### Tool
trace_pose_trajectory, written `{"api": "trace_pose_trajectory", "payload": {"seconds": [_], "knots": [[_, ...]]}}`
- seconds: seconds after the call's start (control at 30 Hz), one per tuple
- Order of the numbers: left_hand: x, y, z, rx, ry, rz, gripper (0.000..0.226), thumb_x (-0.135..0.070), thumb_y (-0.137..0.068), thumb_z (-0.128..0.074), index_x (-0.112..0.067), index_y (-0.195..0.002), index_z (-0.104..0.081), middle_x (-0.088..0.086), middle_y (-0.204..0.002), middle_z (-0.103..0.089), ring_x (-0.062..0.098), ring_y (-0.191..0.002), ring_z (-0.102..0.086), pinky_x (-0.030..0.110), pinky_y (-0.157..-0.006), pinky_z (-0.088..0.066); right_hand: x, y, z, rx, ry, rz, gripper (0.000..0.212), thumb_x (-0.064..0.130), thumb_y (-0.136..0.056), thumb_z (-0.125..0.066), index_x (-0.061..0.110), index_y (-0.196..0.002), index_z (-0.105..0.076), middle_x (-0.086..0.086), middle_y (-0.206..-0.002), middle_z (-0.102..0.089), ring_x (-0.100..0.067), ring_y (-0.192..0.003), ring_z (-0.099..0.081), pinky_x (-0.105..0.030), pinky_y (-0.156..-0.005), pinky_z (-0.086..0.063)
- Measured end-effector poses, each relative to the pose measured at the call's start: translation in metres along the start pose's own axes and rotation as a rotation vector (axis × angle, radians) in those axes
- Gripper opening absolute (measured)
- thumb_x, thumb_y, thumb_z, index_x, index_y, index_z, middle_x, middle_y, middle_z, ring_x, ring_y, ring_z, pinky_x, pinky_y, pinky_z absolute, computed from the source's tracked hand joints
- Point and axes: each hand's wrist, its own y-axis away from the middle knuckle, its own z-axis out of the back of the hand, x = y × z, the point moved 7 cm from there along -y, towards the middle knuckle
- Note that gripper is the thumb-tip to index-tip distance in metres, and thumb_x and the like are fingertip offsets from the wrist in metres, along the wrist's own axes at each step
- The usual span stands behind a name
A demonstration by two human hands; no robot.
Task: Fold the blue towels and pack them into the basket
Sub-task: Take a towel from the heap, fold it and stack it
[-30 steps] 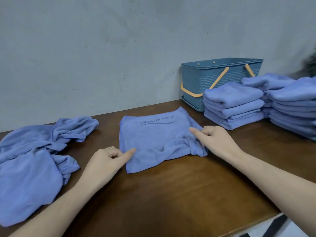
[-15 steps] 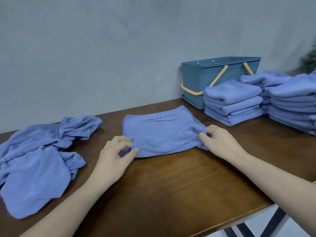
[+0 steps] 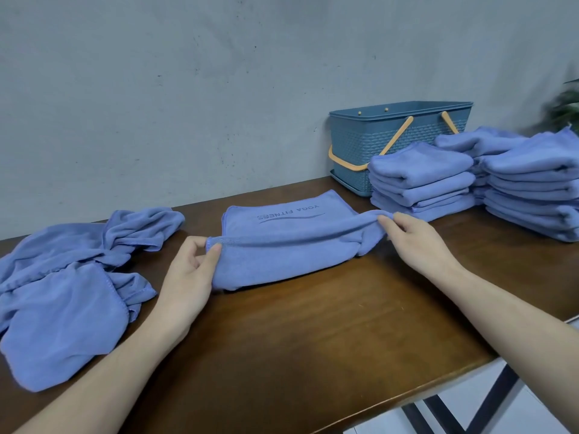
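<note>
Midway: both hands, left hand [image 3: 188, 270] and right hand [image 3: 413, 242], pinch towel [image 3: 282, 245] near edge, lifted mid-fold; folded stacks [image 3: 419, 180] beyond right hand await basket [image 3: 360, 142]; unfolded pile [image 3: 69, 277] beside left hand remains.

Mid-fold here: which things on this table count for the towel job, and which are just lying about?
Part of the job:
- towel being folded, pinched at its near edge by the left hand and right hand
- unfolded towels
- folded stacks
- basket, nothing visible inside from here

Just lying about:
- table
- plant at the right edge, blurred
</note>
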Motion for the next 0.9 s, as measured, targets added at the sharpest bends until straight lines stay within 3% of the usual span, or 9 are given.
{"api": "trace_pose_trajectory", "payload": {"seconds": [0.13, 0.23, 0.33, 0.43, 0.57, 0.63, 0.7, 0.8, 0.9], "knots": [[0.006, -0.001, -0.004, 0.047, -0.033, 0.053, 0.017, -0.032, -0.103, -0.054, -0.016, -0.100, -0.059, 0.009, -0.085, -0.074, 0.020, -0.081, -0.067, 0.037, -0.077, -0.049, -0.011, -0.004, -0.002, 0.043, -0.425, -0.150, 0.045, 0.045, -0.102, -0.052, 0.003, -0.102, -0.069, -0.010, -0.095, -0.074, -0.020, -0.087, -0.067, -0.035, -0.080, -0.050], [0.006, 0.000, -0.004, 0.069, -0.004, 0.060, 0.019, -0.029, -0.103, -0.054, -0.012, -0.096, -0.059, 0.009, -0.086, -0.072, 0.017, -0.082, -0.067, 0.038, -0.081, -0.051, -0.013, -0.004, -0.005, 0.090, -0.686, -0.239, 0.042, 0.041, -0.104, -0.051, 0.007, -0.122, -0.068, -0.010, -0.115, -0.075, -0.022, -0.107, -0.071, -0.039, -0.096, -0.054], [0.001, 0.002, -0.005, 0.098, 0.103, 0.057, 0.020, -0.022, -0.104, -0.051, -0.014, -0.085, -0.055, -0.007, -0.076, -0.068, 0.010, -0.077, -0.065, 0.030, -0.071, -0.050, -0.016, -0.001, -0.003, 0.027, -0.791, -0.307, 0.028, 0.038, -0.101, -0.057, 0.016, -0.112, -0.070, -0.007, -0.116, -0.074, -0.022, -0.108, -0.071, -0.045, -0.102, -0.053], [0.003, 0.003, -0.007, 0.155, 0.190, 0.079, 0.020, -0.023, -0.101, -0.057, -0.018, -0.082, -0.053, -0.004, -0.076, -0.064, 0.013, -0.073, -0.058, 0.030, -0.068, -0.045, -0.015, 0.005, 0.003, 0.024, -0.589, -0.246, 0.038, 0.049, -0.095, -0.062, 0.013, -0.102, -0.071, -0.008, -0.112, -0.074, -0.024, -0.111, -0.068, -0.050, -0.106, -0.048], [-0.001, 0.008, -0.012, 0.237, 0.187, 0.036, 0.023, -0.016, -0.089, -0.067, -0.019, -0.088, -0.045, -0.002, -0.057, -0.054, 0.009, -0.051, -0.047, 0.022, -0.051, -0.036, -0.007, 0.019, 0.008, 0.162, -0.422, -0.107, 0.021, 0.044, -0.088, -0.074, 0.026, -0.098, -0.073, 0.008, -0.088, -0.071, -0.007, -0.083, -0.060, -0.030, -0.082, -0.045], [-0.004, 0.012, -0.012, 0.293, 0.159, -0.007, 0.024, -0.009, -0.093, -0.066, -0.024, -0.105, -0.052, 0.016, -0.063, -0.062, 0.018, -0.056, -0.055, 0.029, -0.058, -0.041, -0.008, 0.023, 0.009, 0.208, -0.383, -0.086, 0.021, 0.034, -0.088, -0.076, 0.032, -0.107, -0.068, 0.002, -0.080, -0.065, -0.011, -0.075, -0.054, -0.031, -0.076, -0.039], [-0.003, 0.016, -0.010, 0.379, 0.076, -0.035, 0.038, -0.020, -0.088, -0.066, -0.038, -0.121, -0.062, 0.030, -0.083, -0.063, 0.029, -0.073, -0.052, 0.038, -0.074, -0.036, -0.008, 0.028, 0.010, 0.238, -0.398, -0.046, 0.019, 0.025, -0.093, -0.072, 0.033, -0.108, -0.065, -0.008, -0.071, -0.055, -0.019, -0.069, -0.048, -0.036, -0.073, -0.037], [0.003, 0.021, -0.005, 0.394, -0.129, -0.059, 0.027, -0.021, -0.091, -0.063, -0.039, -0.106, -0.077, 0.011, -0.090, -0.072, 0.026, -0.080, -0.051, 0.036, -0.077, -0.036, -0.005, 0.036, 0.016, 0.242, -0.411, -0.014, 0.012, 0.018, -0.097, -0.065, 0.029, -0.099, -0.068, -0.010, -0.072, -0.058, -0.021, -0.069, -0.048, -0.035, -0.071, -0.040], [0.008, 0.028, 0.002, 0.377, -0.287, -0.034, 0.044, -0.008, -0.100, -0.054, -0.044, -0.093, -0.079, 0.009, -0.054, -0.045, 0.023, -0.055, -0.033, 0.029, -0.055, -0.025, -0.007, 0.042, 0.023, 0.260, -0.305, 0.029, 0.015, 0.013, -0.098, -0.060, 0.023, -0.093, -0.071, 0.007, -0.068, -0.061, -0.008, -0.064, -0.047, -0.020, -0.067, -0.035]]}}
